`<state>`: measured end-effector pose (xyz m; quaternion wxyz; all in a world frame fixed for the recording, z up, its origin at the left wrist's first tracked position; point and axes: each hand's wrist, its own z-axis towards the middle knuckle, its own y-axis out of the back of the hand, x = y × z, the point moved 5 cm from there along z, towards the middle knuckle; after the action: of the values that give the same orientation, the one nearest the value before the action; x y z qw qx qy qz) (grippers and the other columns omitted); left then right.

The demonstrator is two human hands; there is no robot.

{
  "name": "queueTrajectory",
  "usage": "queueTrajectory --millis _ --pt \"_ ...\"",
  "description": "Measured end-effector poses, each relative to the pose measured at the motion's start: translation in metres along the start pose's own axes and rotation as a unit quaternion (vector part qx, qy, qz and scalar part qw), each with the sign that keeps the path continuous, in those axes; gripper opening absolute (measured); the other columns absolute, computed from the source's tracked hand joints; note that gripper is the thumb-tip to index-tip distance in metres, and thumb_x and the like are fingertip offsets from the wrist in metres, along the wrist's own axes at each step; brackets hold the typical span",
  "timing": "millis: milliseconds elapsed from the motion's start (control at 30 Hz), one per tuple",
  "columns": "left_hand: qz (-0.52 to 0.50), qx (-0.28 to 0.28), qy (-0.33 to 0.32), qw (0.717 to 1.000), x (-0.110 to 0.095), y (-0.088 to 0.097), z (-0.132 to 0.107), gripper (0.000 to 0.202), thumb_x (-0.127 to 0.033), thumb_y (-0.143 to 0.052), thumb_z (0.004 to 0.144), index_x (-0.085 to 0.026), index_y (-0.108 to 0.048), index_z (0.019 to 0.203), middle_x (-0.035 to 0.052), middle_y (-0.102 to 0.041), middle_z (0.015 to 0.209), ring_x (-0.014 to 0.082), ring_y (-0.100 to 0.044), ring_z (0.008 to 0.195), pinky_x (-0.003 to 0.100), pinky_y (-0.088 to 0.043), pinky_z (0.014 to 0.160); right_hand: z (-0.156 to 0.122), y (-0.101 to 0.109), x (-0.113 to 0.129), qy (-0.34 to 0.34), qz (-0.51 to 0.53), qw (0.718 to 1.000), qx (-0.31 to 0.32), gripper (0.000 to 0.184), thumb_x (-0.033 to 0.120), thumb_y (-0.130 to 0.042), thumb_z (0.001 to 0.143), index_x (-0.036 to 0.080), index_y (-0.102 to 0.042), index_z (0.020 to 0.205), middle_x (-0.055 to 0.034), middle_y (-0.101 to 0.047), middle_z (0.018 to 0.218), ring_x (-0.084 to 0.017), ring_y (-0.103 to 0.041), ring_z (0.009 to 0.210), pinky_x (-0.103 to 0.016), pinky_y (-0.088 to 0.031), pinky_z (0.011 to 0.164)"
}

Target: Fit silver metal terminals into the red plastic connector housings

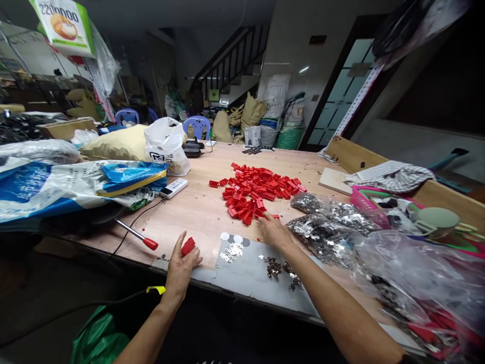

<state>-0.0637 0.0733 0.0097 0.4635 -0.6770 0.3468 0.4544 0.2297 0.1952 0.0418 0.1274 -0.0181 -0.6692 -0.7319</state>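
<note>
My left hand (pixel 181 265) rests at the near edge of the wooden table (pixel 197 207), fingers closed round a small red plastic part (pixel 188 246). My right hand (pixel 273 230) reaches forward to the near side of a pile of red plastic parts (pixel 257 189), its fingertips pinching one red piece at the pile's edge. Between the hands lies a grey mat (pixel 250 273) with small shiny metal bits (pixel 232 251) and darker metal pieces (pixel 273 267) on it.
Clear bags of shiny metal parts (pixel 326 220) lie right of the pile. A red-handled screwdriver (pixel 138 236), a white remote (pixel 173 187), printed sacks (pixel 56 184) and a white bag (pixel 166 144) are at left. A pink basket (pixel 364 198) and more bags crowd the right.
</note>
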Motion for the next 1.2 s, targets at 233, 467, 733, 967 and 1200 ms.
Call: queueTrajectory --millis 233,467,733,967,1200 --pt "0.032 0.043 -0.015 0.998 0.010 -0.011 -0.011 0.051 -0.030 -0.074 0.073 -0.028 -0.057 0.121 0.0073 -0.047 0.138 0.0216 -0.063 0.106 0.029 -0.055 0.084 -0.008 -0.006 0.006 0.039 0.019 0.999 0.027 0.031 0.016 -0.042 0.091 0.017 -0.062 0.114 -0.0106 -0.060 0.121 -0.019 -0.055 0.109 -0.030 -0.040 0.092" --pt "0.053 0.094 0.002 0.994 0.016 -0.039 -0.021 0.043 -0.033 -0.073 0.072 -0.021 -0.061 0.111 0.0084 -0.060 0.115 0.0187 -0.068 0.087 0.031 -0.055 0.077 -0.029 0.009 0.012 0.043 0.040 0.998 0.022 0.025 0.027 -0.043 0.092 0.020 -0.063 0.105 -0.0069 -0.064 0.106 -0.019 -0.059 0.096 -0.029 -0.043 0.080" --pt "0.053 0.164 0.034 0.985 0.029 -0.061 -0.041 0.037 -0.034 -0.069 0.074 -0.019 -0.062 0.106 0.0063 -0.062 0.103 0.0173 -0.067 0.081 0.031 -0.054 0.074 -0.012 0.007 0.011 0.043 0.041 0.998 0.000 0.029 0.009 -0.050 0.080 0.021 -0.059 0.106 -0.0066 -0.060 0.118 -0.018 -0.057 0.102 -0.027 -0.040 0.084" --pt "0.035 0.164 0.042 0.985 0.031 -0.060 -0.047 0.029 -0.032 -0.069 0.074 -0.016 -0.063 0.097 0.0035 -0.062 0.090 0.0158 -0.067 0.077 0.028 -0.054 0.070 -0.001 0.002 0.010 -0.018 0.062 0.998 -0.028 0.014 0.018 -0.047 0.085 0.020 -0.054 0.097 -0.0081 -0.066 0.092 -0.020 -0.060 0.083 -0.027 -0.039 0.070" --pt "-0.031 0.166 0.063 0.984 0.030 -0.066 -0.046 0.059 -0.030 -0.075 0.069 -0.021 -0.052 0.123 0.0072 -0.059 0.107 0.0153 -0.066 0.079 0.031 -0.055 0.071 -0.041 0.017 0.049 0.030 0.243 0.970 0.005 0.012 0.034 -0.052 0.084 0.022 -0.051 0.083 -0.0010 -0.063 0.079 -0.017 -0.057 0.072 -0.026 -0.040 0.065"
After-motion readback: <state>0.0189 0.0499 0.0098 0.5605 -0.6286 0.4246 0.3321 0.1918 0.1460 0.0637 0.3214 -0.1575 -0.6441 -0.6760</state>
